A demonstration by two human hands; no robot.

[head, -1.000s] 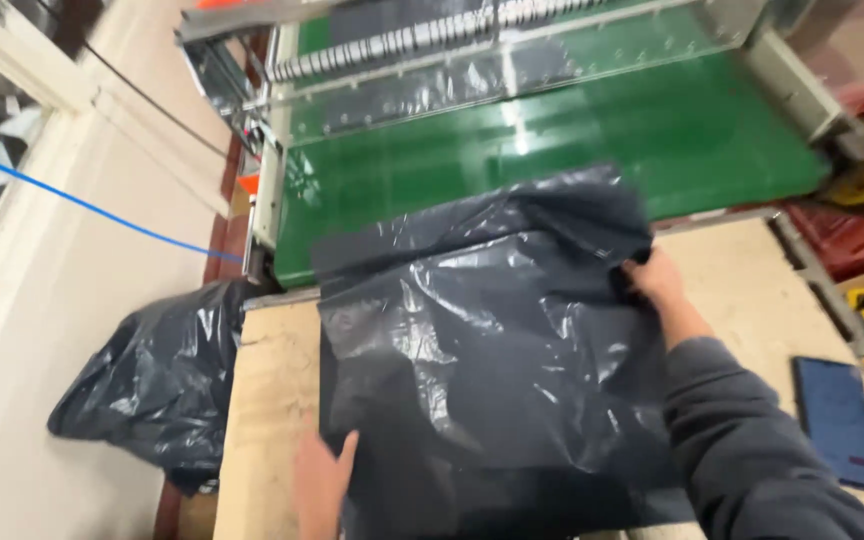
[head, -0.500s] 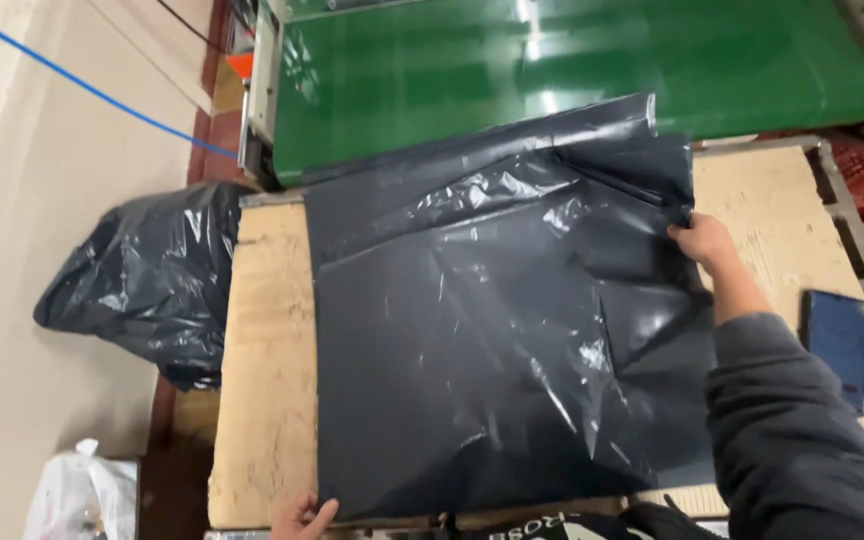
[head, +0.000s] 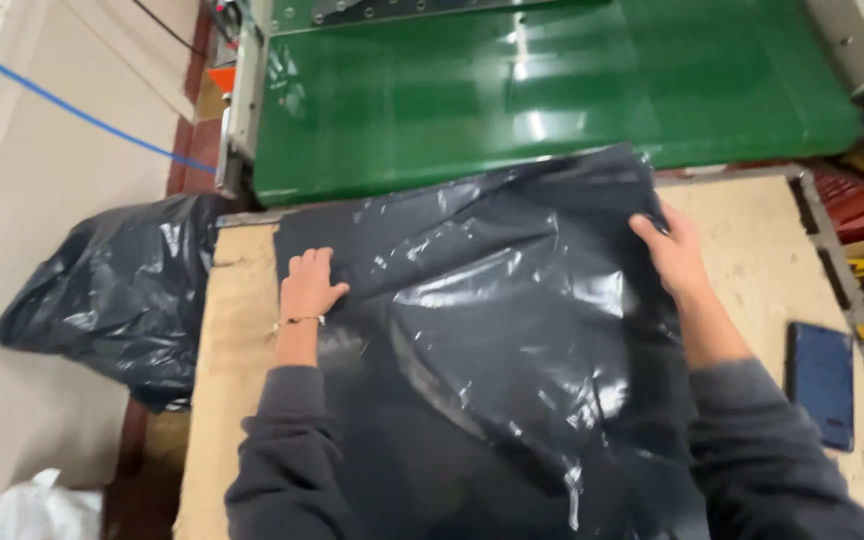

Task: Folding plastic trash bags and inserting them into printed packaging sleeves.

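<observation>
One large black plastic bag (head: 492, 330) lies spread over the wooden table (head: 232, 400), and it is the landmark here. Its far edge reaches up to the green conveyor belt (head: 552, 90), which runs just behind the bag. Your left hand (head: 307, 285) rests flat on the bag near its far left corner, fingers stretched and close together, palm down, gripping nothing. Your right hand (head: 674, 250) sits on the bag's far right edge; the fingers curl over that edge, but it is hard to tell if they really pinch the plastic or only press it. Both sleeves are dark grey.

To the left of the bag, beyond the table edge, there is one second black bag (head: 112, 290), filled and bulging, low beside the table. To the right of the bag, one dark blue flat phone (head: 820, 385) lies on the table, well apart from your right hand. One blue cable (head: 72, 110) runs across the floor left of the bag.
</observation>
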